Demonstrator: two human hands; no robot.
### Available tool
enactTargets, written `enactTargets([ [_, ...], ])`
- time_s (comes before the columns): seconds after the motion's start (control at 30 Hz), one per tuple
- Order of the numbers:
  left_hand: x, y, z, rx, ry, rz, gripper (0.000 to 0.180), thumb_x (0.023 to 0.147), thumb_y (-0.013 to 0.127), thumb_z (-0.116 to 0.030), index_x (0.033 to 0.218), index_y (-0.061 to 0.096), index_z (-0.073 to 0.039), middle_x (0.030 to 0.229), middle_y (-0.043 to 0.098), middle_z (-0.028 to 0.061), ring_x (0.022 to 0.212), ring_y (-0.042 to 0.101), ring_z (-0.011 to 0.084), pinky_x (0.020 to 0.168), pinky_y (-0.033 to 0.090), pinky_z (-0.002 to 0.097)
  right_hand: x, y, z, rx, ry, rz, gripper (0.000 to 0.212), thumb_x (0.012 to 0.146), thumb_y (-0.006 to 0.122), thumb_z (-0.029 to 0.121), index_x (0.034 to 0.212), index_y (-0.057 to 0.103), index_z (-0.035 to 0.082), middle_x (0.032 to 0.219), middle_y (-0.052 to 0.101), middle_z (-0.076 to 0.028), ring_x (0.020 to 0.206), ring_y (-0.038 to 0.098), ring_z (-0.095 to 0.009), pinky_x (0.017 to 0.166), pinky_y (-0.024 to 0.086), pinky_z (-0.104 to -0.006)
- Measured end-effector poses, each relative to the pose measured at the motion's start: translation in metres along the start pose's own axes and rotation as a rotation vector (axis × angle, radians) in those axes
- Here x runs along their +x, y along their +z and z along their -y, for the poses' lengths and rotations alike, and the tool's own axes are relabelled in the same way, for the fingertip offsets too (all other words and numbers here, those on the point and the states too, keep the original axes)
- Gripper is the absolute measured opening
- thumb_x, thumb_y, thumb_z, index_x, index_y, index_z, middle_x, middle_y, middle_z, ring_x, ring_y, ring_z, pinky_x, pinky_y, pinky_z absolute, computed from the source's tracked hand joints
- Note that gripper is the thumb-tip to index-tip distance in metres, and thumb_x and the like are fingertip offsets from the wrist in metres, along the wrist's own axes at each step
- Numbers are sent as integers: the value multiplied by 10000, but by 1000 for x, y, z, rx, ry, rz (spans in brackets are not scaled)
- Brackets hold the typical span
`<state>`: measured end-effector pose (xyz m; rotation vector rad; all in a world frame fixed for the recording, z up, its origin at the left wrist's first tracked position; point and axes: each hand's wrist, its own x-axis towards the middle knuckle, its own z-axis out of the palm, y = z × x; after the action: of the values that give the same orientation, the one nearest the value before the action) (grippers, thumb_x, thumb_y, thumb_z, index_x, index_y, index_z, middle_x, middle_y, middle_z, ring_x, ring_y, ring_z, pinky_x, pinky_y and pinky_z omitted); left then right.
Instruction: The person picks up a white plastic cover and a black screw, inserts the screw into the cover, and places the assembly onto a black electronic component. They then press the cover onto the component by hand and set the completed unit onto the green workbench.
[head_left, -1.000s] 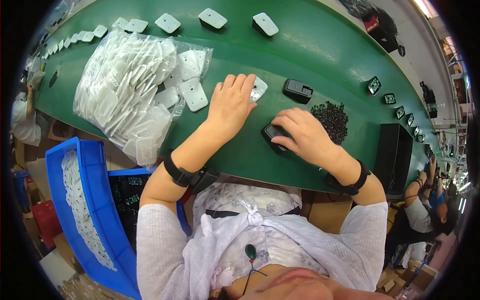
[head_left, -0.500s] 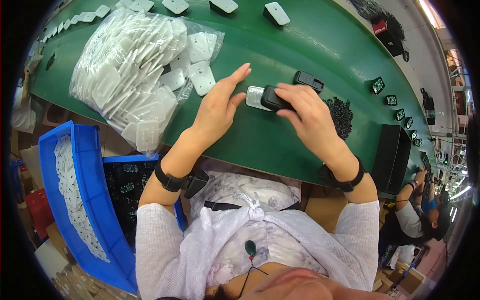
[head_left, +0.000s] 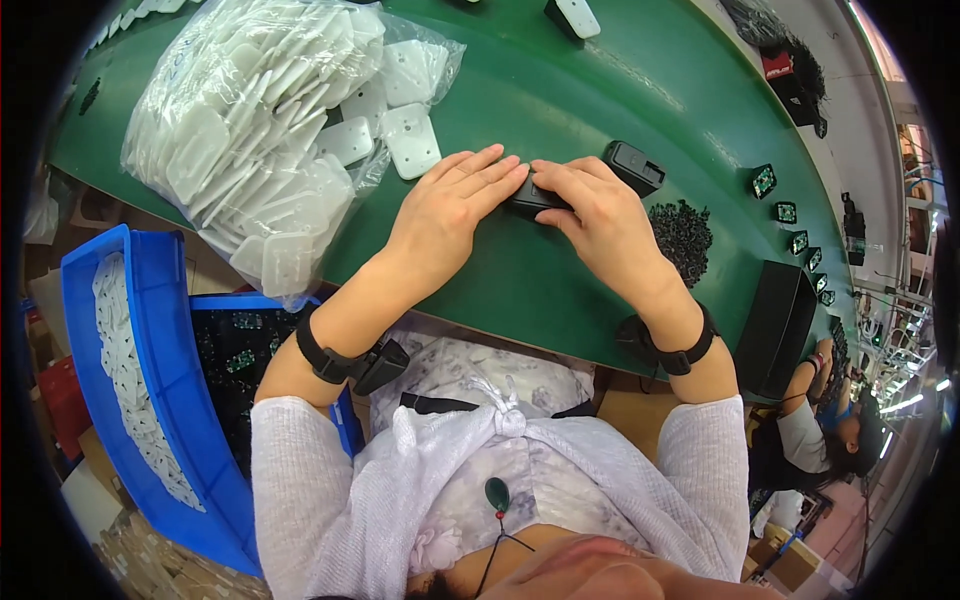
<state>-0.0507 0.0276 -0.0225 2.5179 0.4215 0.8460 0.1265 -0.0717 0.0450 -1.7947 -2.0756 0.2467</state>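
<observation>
On the green counter, left of the black heap, the right hand grips the dark case; the left hand, empty before, now lies outstretched against it, apparently bracing.

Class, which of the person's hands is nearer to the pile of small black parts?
The right hand: it is just left of the pile of small black parts. The left hand is farther left, on the far side of the right hand from the pile.

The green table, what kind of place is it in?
Probably a factory workshop: the green table holds a bag of white plates, a pile of small black parts and circuit boards.
</observation>
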Motion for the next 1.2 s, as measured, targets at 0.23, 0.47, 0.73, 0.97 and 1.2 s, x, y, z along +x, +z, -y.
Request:
enactTargets([
  [0.23,1,-3,-10,233,78,61,452,804,547,-46,1255,560,-14,1248,589,109,1224,500,286,1019,397,391,-8,10,-6,142,83,-122,356,709,739,30,1053,646,26,1128,665,-74,953,606,-237,810,527,-353],
  [0.47,21,7,-20,413,106,59,405,784,639,-172,1125,590,42,1012,607,106,1005,550,267,834,463,361,15,-16,-24,267,216,107,311,793,707,86,1090,643,20,1091,677,-85,953,625,-198,856,488,-278],
  [0.73,29,5,-10,-587,-514,4,308,847,697,-285,911,654,13,786,588,112,685,584,222,624,474,314,-2,-12,-12,1077,515,-218,367,920,624,141,1250,517,20,1205,587,-86,1106,551,-148,933,449,-288],
  [0.97,31,11,-30,-820,-580,-6,346,888,659,-306,904,651,40,770,593,119,635,590,193,597,469,306,0,-5,-3,1067,440,-359,376,879,671,72,1214,517,0,1105,595,-63,1023,565,-135,902,453,-279],
  [1.2,25,-32,-9,260,-156,-144,411,780,713,-235,1122,581,-50,1071,588,69,1032,536,248,853,429,393,19,-64,-79,504,302,-338,365,870,655,39,1223,571,8,1045,630,-29,918,585,-95,810,469,-232],
])
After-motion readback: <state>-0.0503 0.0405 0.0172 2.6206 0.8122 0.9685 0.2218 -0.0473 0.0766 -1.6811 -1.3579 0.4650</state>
